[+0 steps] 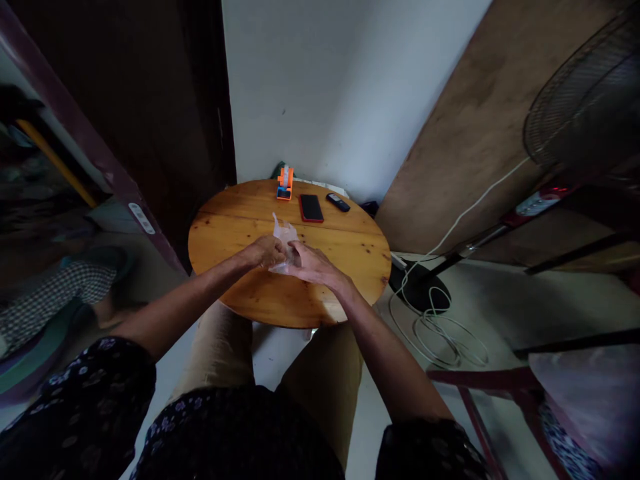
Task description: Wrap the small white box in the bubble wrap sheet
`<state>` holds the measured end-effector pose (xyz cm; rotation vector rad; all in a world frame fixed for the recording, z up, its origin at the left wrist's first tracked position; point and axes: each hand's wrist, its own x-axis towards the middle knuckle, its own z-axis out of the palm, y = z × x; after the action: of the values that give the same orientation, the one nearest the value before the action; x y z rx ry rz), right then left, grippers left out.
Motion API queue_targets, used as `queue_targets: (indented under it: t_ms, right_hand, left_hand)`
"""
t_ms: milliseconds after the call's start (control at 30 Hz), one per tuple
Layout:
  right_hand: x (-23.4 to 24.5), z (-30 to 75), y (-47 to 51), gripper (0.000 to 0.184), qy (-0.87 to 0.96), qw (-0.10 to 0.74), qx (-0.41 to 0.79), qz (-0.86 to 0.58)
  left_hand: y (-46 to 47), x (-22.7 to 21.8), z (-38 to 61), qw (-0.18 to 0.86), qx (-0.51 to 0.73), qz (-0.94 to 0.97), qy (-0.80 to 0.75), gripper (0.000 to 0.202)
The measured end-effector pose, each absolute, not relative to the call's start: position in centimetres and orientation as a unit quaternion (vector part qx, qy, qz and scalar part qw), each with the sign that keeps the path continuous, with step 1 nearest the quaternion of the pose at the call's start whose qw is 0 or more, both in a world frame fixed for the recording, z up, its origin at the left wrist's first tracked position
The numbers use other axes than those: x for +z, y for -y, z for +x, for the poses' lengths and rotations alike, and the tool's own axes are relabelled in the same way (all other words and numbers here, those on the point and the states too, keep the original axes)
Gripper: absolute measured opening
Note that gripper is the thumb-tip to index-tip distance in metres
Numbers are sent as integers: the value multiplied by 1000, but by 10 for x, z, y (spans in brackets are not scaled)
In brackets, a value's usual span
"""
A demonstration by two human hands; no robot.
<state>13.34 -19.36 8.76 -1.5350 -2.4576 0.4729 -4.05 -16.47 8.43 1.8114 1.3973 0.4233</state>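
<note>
A thin, clear plastic bag (285,231) is held over the middle of the round wooden table (345,293). My left hand (270,252) is closed on the bag's left side, with the fingers curled in. From the right, my right hand (317,264) grips the bag with bent fingers, close to the left one. Part of the plastic is hidden behind both hands, and I cannot make out whether anything is inside it. Beyond the hands lie a dark phone in a red case (311,208) and an orange tape dispenser (285,183).
A small black keypad phone or remote (338,202) lies near the table's far right edge. To the right stands a fan (585,100), with a white cable (440,333) coiled on the floor. A wall rises behind the table. On the left, a person in checked clothing (55,297) is partly visible.
</note>
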Motion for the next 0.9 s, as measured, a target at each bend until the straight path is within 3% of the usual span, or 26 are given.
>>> queue_targets:
  t_ms: [133,267,400,633,733,900]
  right_hand:
    - [91,147,189,71,814,34,179,-552]
    - [90,161,185,70,806,37,194,-558]
    - [83,177,182,62,787,103,266,-548]
    - [47,183,177,21,708,256,300,-586]
    - [37,174,180,13,676,288,272,-622]
    - [41,161,192,10,656,259,148,-693]
  left_hand:
    - [164,78,-41,247,154,792,-537,18]
    - [163,70,-44,160,175,830,-505,31]
    - [164,67,-42,159,160,848,-480,35]
    - [173,70,-39,157,127,880,-430,26]
    - [176,69,-39,141,130,884,-426,26]
    - [176,69,-42,111,129,901,-400,25]
